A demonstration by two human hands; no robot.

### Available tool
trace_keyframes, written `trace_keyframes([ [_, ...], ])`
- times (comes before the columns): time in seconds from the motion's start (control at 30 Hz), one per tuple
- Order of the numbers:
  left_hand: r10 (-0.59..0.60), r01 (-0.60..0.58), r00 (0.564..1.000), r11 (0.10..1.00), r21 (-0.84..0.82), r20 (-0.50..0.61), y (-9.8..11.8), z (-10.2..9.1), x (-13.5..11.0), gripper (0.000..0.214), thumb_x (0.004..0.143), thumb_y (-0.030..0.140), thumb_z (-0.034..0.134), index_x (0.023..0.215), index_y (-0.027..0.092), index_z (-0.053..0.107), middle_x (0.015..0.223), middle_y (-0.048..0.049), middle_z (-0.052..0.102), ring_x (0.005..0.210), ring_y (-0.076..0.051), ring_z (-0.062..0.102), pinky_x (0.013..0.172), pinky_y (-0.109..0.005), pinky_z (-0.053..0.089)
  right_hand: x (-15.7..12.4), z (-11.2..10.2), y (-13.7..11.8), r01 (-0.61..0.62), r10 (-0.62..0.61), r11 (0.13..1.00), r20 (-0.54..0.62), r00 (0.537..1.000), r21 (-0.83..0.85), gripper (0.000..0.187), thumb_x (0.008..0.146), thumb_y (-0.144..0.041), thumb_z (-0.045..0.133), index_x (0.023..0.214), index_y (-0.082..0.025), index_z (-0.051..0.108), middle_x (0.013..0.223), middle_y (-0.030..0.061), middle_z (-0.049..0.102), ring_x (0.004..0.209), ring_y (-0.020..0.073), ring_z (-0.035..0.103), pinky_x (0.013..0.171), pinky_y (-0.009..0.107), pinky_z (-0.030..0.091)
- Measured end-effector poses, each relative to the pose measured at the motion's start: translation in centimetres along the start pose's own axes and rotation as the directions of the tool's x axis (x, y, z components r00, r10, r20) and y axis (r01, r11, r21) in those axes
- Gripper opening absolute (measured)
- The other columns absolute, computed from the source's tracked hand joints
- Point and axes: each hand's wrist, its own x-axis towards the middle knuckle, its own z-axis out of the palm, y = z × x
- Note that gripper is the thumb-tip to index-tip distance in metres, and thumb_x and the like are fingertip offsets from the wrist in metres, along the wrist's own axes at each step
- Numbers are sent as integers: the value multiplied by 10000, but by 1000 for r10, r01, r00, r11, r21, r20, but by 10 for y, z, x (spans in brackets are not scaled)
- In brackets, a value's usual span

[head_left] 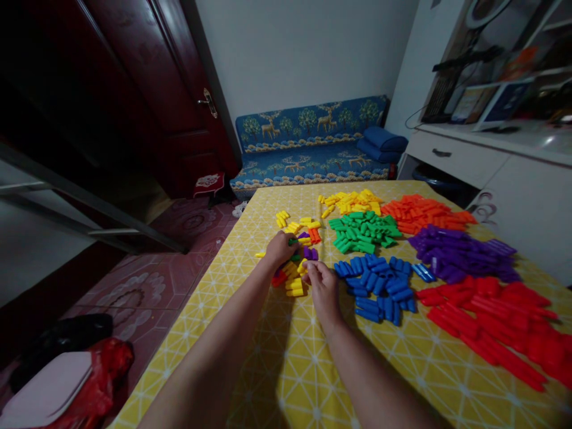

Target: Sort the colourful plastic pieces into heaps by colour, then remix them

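My left hand [279, 248] is closed over the mixed pile in the table's middle, and a small green plastic piece [292, 242] shows at its fingertips. My right hand [322, 285] is on the near right side of the same pile, thumb and finger pinched on a yellow plastic piece [302, 267]. Around both hands lie loose yellow pieces [294, 288], purple pieces [310, 254], orange pieces [315, 236] and a red piece [279, 278]. My fingers partly hide the pile.
Right of my hands, the yellow patterned tablecloth [313, 369] bears sorted heaps: blue [378, 283], green [364, 231], yellow [355, 201], orange [424, 213], purple [462, 251] and red [496, 319]. A blue sofa [308, 159] stands beyond the table, and a white cabinet [465, 161] at the right.
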Motion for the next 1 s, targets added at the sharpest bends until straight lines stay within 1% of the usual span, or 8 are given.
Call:
trace_keyframes([
  [0.2,-22,15,994,998,-61,-111,10,-15,-12,245,829,298,653,988,135,744,880,-96,709,785,-197,635,746,-291,480,1,-1,3,9,-9,1000,-2,1000,-5,401,834,-531,547,922,-160,672,793,66,691,629,164,618,603,288,527],
  [0.33,19,-65,976,976,-208,-215,22,-28,-46,262,805,300,694,1016,153,745,880,-79,694,750,-173,627,715,-272,484,1,0,-1,64,-59,996,-75,995,67,418,838,-499,567,1076,-162,634,1043,113,691,850,200,656,728,311,535],
  [0.43,44,-110,976,945,-308,-212,29,-25,-74,221,779,290,724,962,171,759,829,-68,672,720,-164,618,675,-263,484,-1,-2,-7,58,-53,995,-58,997,86,486,826,-505,584,1183,-176,598,1129,111,674,832,191,649,704,301,529],
  [0.53,43,-116,980,915,-386,-192,30,-14,-92,208,771,311,736,934,185,765,824,-69,673,765,-181,629,696,-275,496,-4,-5,-11,39,-38,999,-28,999,21,482,811,-519,608,1144,-172,636,1066,97,691,735,174,617,648,284,509],
  [0.63,17,-110,980,874,-474,-196,25,-5,-98,232,770,355,733,907,172,770,801,-76,679,768,-193,633,716,-297,505,-4,-7,-9,26,-26,999,-17,1000,19,409,799,-528,632,977,-162,668,792,39,678,613,152,561,569,262,469],
  [0.83,-146,-64,963,691,-720,-226,13,-3,-99,303,735,393,731,926,160,767,872,-79,719,808,-195,646,732,-294,518,1,-7,0,36,-29,998,-139,990,46,351,796,-520,637,855,-175,620,599,-30,573,533,131,520,525,245,440],
  [0.93,-258,-16,948,551,-834,-188,12,-4,-99,381,692,445,751,940,155,755,821,-48,714,715,-158,623,647,-260,503,2,-4,1,139,-145,985,-60,988,-98,312,805,-447,629,954,-177,682,869,67,699,792,204,639,713,326,525],
  [1.0,-301,24,945,461,-887,-131,13,-5,-100,434,680,475,757,965,148,742,740,-20,686,622,-119,579,585,-234,474,2,-3,0,253,-257,951,3,966,-176,299,810,-379,615,1024,-190,705,1100,115,686,1038,247,620,896,396,506],
])
